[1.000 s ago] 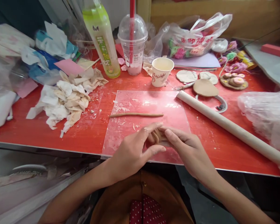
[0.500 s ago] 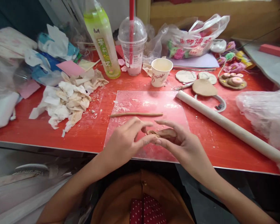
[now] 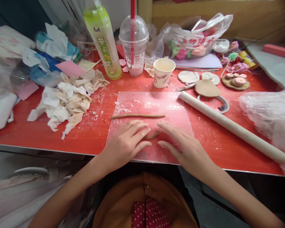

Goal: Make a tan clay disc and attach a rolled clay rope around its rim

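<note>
A short brown clay roll [image 3: 152, 136] lies on the clear plastic sheet [image 3: 142, 103], its two ends covered by my hands. My left hand [image 3: 127, 141] rests over its left end, palm down with the fingers stretched out. Over the right end, my right hand [image 3: 184, 142] lies flat in the same way, thumb apart from the fingers. Just beyond my fingertips a longer, thin clay coil [image 3: 139, 116] runs across the sheet, touched by neither hand.
A long pale tube [image 3: 228, 122] slants along the right side. Behind stand a paper cup [image 3: 163, 73], a domed plastic cup [image 3: 134, 47] and a green-capped bottle [image 3: 103, 41]. Crumpled tissues [image 3: 66, 104] lie left. Round clay discs [image 3: 207, 88] and a plastic bag [image 3: 194, 44] sit back right.
The clay piece pinched between my fingertips is now down on the sheet. Both hands have lowered and flattened over it, their thumbs drawing apart.
</note>
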{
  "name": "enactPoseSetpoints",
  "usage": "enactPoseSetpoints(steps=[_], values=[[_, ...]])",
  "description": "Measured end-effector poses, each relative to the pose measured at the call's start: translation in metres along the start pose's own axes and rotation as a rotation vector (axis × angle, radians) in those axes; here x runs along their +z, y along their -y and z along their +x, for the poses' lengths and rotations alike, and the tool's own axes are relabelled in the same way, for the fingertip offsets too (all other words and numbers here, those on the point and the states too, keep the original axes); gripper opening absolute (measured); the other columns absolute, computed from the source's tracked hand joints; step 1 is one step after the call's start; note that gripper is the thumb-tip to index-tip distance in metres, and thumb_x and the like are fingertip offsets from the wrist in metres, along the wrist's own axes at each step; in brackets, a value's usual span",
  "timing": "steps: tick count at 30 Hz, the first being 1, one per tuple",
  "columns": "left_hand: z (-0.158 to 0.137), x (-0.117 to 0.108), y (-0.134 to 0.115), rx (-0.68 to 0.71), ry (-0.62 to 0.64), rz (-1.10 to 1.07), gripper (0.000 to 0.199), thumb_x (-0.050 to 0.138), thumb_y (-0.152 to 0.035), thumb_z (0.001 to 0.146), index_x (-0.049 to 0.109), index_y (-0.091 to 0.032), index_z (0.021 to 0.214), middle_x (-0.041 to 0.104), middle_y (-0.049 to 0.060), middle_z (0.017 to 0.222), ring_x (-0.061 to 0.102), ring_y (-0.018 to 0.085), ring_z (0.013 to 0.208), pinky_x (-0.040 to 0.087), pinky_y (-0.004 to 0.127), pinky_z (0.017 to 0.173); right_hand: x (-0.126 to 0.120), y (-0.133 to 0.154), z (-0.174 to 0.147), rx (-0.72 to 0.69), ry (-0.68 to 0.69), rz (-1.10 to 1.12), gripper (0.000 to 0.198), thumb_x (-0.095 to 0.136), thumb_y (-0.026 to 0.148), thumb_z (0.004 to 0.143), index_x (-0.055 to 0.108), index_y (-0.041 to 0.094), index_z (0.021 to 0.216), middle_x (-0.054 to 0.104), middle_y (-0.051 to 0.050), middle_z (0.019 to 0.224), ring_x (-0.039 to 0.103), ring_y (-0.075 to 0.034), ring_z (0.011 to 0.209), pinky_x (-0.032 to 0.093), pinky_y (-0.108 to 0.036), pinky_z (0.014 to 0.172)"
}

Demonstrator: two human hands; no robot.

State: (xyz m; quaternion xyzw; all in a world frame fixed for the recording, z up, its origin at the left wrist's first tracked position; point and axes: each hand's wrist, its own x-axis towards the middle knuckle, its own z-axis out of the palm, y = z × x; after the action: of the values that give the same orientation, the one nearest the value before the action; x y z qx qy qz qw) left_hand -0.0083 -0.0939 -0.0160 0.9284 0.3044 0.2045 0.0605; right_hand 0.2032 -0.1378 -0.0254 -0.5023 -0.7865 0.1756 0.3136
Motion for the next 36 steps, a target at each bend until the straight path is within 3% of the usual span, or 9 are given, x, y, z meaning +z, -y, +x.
enactPoseSetpoints(steps=[3, 7, 11, 15, 25, 28, 31, 33, 36], values=[[-0.003, 0.003, 0.002, 0.112, 0.154, 0.101, 0.053, 0.041, -0.036, 0.094, 0.038, -0.002, 0.136, 0.039, 0.019, 0.144, 0.029, 0.026, 0.138, 0.031, 0.044, 0.112, -0.002, -0.008, -0.004, 0.014, -0.037, -0.071, 0.041, 0.047, 0.022, 0.093, 0.045, 0.010, 0.132, 0.052, -0.013, 0.136, 0.044, -0.018, 0.130, 0.039, -0.034, 0.107], [-0.002, 0.005, -0.001, 0.303, 0.355, 0.038, 0.054, 0.033, -0.036, 0.096, 0.031, -0.005, 0.141, 0.030, 0.015, 0.149, 0.021, 0.021, 0.141, 0.023, 0.036, 0.117, -0.006, -0.013, -0.004, 0.077, -0.049, -0.035, 0.043, 0.041, 0.024, 0.095, 0.043, 0.009, 0.135, 0.050, -0.013, 0.137, 0.045, -0.017, 0.129, 0.040, -0.033, 0.107], [0.000, 0.006, -0.004, 0.200, 0.349, 0.073, 0.055, 0.030, -0.034, 0.097, 0.025, -0.007, 0.144, 0.026, 0.011, 0.150, 0.018, 0.019, 0.142, 0.018, 0.037, 0.118, -0.007, -0.013, -0.002, 0.191, -0.025, 0.038, 0.044, 0.040, 0.029, 0.095, 0.044, 0.012, 0.135, 0.052, -0.010, 0.136, 0.049, -0.016, 0.126, 0.041, -0.033, 0.106], [0.000, 0.007, -0.005, 0.231, 0.385, 0.072, 0.054, 0.028, -0.034, 0.097, 0.022, -0.009, 0.145, 0.020, 0.007, 0.152, 0.015, 0.017, 0.143, 0.012, 0.035, 0.118, -0.007, -0.013, -0.001, 0.244, -0.032, 0.087, 0.043, 0.038, 0.032, 0.096, 0.045, 0.015, 0.135, 0.052, -0.008, 0.136, 0.049, -0.016, 0.125, 0.040, -0.034, 0.106], [0.001, 0.005, -0.002, 0.206, 0.381, 0.006, 0.059, 0.034, -0.041, 0.095, 0.019, -0.018, 0.147, 0.023, 0.004, 0.153, 0.016, 0.021, 0.143, 0.012, 0.041, 0.117, -0.008, -0.016, -0.003, 0.205, -0.024, 0.008, 0.045, 0.035, 0.031, 0.097, 0.038, 0.019, 0.140, 0.048, -0.007, 0.140, 0.046, -0.019, 0.128, 0.041, -0.040, 0.106], [-0.002, 0.000, 0.001, 0.197, 0.228, 0.012, 0.059, 0.035, -0.035, 0.096, 0.012, -0.022, 0.148, 0.024, 0.005, 0.153, 0.013, 0.021, 0.143, 0.009, 0.044, 0.118, 0.002, -0.006, -0.008, 0.123, -0.086, -0.166, 0.052, 0.033, 0.029, 0.097, 0.024, 0.017, 0.146, 0.037, -0.011, 0.147, 0.033, -0.023, 0.136, 0.034, -0.046, 0.110], [-0.010, -0.005, 0.008, -0.109, -0.158, 0.025, 0.055, 0.032, -0.029, 0.096, 0.011, -0.027, 0.147, 0.028, 0.004, 0.152, 0.013, 0.022, 0.143, 0.014, 0.047, 0.117, 0.020, 0.013, -0.014, 0.006, -0.052, -0.339, 0.064, 0.035, 0.033, 0.096, 0.009, 0.007, 0.149, 0.024, -0.018, 0.151, 0.015, -0.026, 0.141, 0.027, -0.048, 0.113], [-0.017, -0.007, 0.012, -0.280, -0.334, 0.009, 0.049, 0.030, -0.029, 0.096, 0.022, -0.028, 0.145, 0.033, 0.003, 0.150, 0.018, 0.023, 0.142, 0.019, 0.047, 0.116, 0.030, 0.024, -0.017, -0.100, 0.069, -0.407, 0.067, 0.038, 0.038, 0.095, 0.014, 0.003, 0.147, 0.026, -0.019, 0.150, 0.016, -0.026, 0.141, 0.027, -0.046, 0.113], [-0.025, -0.008, 0.015, -0.350, -0.382, -0.001, 0.045, 0.032, -0.030, 0.096, 0.030, -0.028, 0.141, 0.036, 0.003, 0.147, 0.020, 0.023, 0.142, 0.020, 0.048, 0.117, 0.035, 0.029, -0.020, -0.151, 0.183, -0.497, 0.064, 0.037, 0.045, 0.094, 0.032, 0.001, 0.141, 0.031, -0.017, 0.148, 0.025, -0.028, 0.139, 0.030, -0.047, 0.112]])
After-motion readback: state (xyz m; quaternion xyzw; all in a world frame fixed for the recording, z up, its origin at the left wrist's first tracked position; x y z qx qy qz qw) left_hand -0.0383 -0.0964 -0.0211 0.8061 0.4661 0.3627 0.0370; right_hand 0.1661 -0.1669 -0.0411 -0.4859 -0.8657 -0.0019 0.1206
